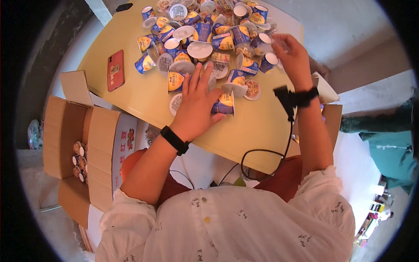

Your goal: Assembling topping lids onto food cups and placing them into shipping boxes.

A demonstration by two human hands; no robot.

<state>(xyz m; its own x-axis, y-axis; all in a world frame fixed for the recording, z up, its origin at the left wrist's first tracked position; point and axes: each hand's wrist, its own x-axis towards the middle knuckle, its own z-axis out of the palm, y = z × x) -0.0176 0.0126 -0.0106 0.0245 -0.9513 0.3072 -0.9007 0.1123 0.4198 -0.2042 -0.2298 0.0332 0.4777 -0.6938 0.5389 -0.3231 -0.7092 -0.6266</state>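
My left hand (196, 96) lies with fingers spread over a heap of blue-and-yellow cups (222, 41), some with white lids and clear domes holding colourful bits. It touches the cups at the near edge, beside a tipped cup (224, 105). My right hand (290, 54) is raised at the heap's right, fingers loosely bent and apart, close to an upright cup (268, 61); I see nothing held in it. A black band is on each wrist, and a black plug with a cable (286, 102) hangs by the right one.
The yellow tabletop (152, 107) carries a red phone (115, 70) at left. An open cardboard box (102, 153) holding cups stands below left, another box (329, 126) at right. A cable loops over the near edge. Green material (384, 157) is at far right.
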